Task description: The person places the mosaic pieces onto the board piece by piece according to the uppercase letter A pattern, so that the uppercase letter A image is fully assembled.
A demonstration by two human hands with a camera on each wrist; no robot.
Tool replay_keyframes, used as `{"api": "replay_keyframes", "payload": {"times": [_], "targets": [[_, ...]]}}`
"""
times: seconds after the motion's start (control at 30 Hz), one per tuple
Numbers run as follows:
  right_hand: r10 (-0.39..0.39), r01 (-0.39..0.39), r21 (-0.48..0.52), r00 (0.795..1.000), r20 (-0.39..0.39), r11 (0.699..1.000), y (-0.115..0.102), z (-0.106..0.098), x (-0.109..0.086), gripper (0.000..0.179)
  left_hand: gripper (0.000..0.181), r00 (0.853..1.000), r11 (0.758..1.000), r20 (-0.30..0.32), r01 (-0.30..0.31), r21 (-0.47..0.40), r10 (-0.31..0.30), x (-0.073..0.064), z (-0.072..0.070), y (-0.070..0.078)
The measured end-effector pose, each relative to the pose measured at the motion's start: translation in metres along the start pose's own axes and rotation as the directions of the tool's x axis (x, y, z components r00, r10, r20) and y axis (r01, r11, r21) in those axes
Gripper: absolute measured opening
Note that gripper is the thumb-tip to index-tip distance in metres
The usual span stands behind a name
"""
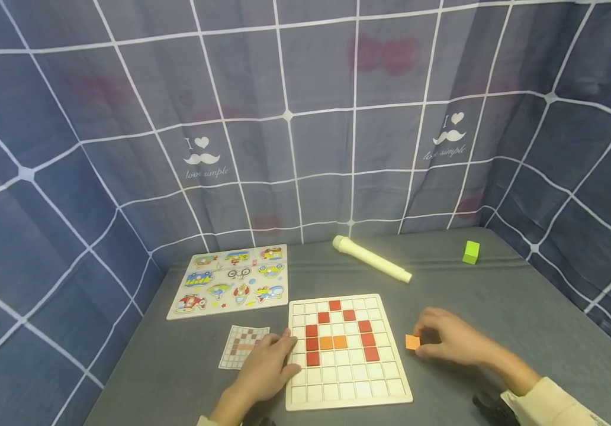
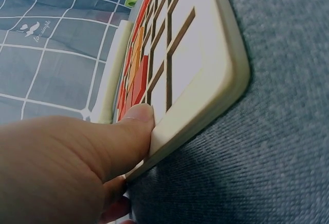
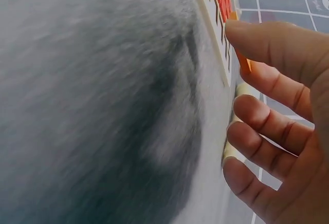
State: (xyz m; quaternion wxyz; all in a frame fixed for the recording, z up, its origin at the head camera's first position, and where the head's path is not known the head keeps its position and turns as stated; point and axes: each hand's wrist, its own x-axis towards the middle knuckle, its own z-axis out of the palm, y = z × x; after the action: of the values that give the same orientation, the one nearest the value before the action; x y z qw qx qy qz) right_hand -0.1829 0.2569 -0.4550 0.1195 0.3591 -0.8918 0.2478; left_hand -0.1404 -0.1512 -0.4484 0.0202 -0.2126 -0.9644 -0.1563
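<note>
A wooden grid board (image 1: 348, 400) lies flat, with red square tiles (image 1: 312, 344) in an arch-like pattern and two orange square tiles (image 1: 333, 342) side by side within it. My left hand (image 1: 265, 368) holds the board's left edge; in the left wrist view, the thumb (image 2: 134, 126) lies on the rim and the other fingers are mostly hidden. Right of the board, my right hand (image 1: 446, 337) pinches an orange square tile (image 1: 412, 342) between thumb and index finger, apart from the board. In the right wrist view the remaining fingers (image 3: 252, 152) are loosely bent.
A pattern card (image 1: 229, 356) lies left of the board, partly behind my left hand. Farther back are a vehicle picture puzzle (image 1: 225, 312), a pale yellow toy microphone (image 1: 375, 260) and a green block (image 1: 471, 252). Grid-patterned curtain (image 1: 316, 148) encloses the back and sides of the dark table.
</note>
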Motion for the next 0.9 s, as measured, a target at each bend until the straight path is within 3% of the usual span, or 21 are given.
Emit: {"api": "replay_keyframes", "payload": {"times": [0.53, 0.9], "targets": [[0.015, -0.024, 0.064, 0.99, 0.139, 0.998, -0.03, 0.029, 0.065, 0.019, 0.055, 0.999, 0.999, 0.017, 0.033, 0.0, -0.033, 0.002, -0.001, 0.001], [0.042, -0.053, 0.056, 0.979, 0.198, 0.997, -0.045, 0.046, 0.077, 0.019, 0.054, 1.0, 1.0, 0.012, 0.026, 0.002, -0.026, 0.001, -0.002, 0.002]]}}
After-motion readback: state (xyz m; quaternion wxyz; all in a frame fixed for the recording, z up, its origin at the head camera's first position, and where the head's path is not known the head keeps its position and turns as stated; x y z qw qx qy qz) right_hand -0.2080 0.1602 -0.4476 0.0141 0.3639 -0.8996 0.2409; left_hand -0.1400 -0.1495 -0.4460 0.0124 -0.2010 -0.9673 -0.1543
